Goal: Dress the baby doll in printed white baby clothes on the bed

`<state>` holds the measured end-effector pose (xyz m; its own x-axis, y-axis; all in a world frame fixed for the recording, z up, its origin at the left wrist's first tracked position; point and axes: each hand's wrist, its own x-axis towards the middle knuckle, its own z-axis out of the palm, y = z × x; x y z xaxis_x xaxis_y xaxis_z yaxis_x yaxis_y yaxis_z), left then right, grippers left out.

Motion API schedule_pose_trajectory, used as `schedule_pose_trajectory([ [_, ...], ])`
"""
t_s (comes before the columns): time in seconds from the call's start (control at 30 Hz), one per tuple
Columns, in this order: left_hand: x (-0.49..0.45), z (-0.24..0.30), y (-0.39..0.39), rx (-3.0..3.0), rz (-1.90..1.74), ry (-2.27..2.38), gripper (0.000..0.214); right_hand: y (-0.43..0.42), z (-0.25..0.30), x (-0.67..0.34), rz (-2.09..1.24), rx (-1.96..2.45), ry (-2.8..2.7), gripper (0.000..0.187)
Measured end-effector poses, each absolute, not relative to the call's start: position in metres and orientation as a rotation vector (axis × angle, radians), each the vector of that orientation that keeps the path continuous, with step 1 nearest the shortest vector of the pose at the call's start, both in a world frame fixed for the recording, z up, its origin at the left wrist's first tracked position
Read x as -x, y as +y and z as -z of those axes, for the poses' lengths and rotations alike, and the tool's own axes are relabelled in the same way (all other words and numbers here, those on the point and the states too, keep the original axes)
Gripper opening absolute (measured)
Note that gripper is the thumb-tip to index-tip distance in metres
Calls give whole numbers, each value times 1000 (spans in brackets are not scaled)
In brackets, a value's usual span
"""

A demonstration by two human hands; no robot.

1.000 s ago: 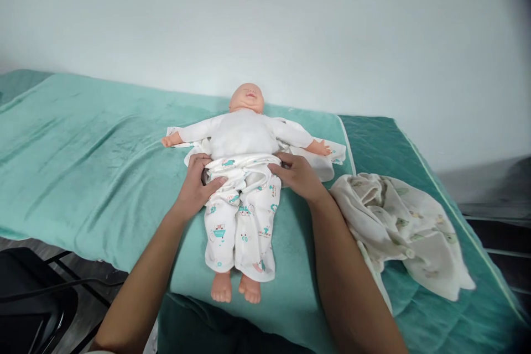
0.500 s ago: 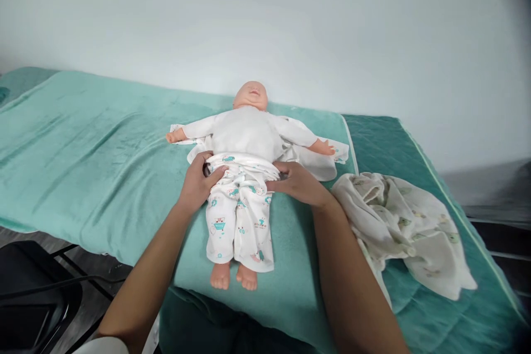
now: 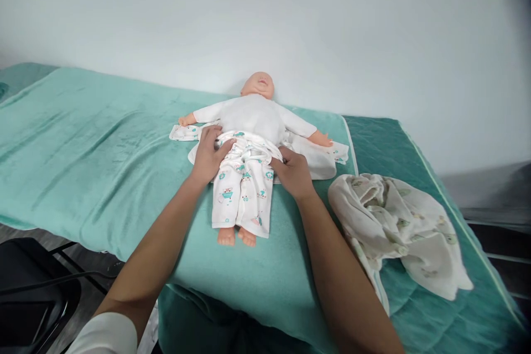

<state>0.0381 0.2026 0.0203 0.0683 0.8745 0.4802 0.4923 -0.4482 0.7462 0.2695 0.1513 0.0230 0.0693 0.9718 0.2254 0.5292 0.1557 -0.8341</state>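
Observation:
A baby doll [image 3: 253, 116] lies on its back on a teal blanket [image 3: 91, 149], head toward the wall, arms spread. It wears a white top and white printed trousers [image 3: 243, 193]. My left hand [image 3: 209, 155] grips the trousers' waistband at the doll's left-side hip in the picture. At the other hip my right hand [image 3: 292, 171] is closed on the same waistband. An open white printed garment [image 3: 319, 157] is spread under the doll's body.
A crumpled cream printed cloth [image 3: 398, 227] lies on the darker teal quilt [image 3: 418, 149] to the right. A white wall runs behind the bed. A black chair [image 3: 33, 298] stands on the floor at the lower left, beside the bed's front edge.
The doll has slid away from me toward the wall, and both hands went with it, still holding the waistband at the hips. The cream cloth has not moved.

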Motion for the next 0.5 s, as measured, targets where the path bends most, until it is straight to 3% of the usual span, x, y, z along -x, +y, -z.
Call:
schedule_pose_trajectory([
  [0.37,-17,-16,120,-2038,-1180,1308,26,148,-24,-267,-531,1522,-1615,12],
  [0.5,-19,-14,125,-2006,-1169,1341,31,132,-26,-262,-537,1477,-1614,16],
])
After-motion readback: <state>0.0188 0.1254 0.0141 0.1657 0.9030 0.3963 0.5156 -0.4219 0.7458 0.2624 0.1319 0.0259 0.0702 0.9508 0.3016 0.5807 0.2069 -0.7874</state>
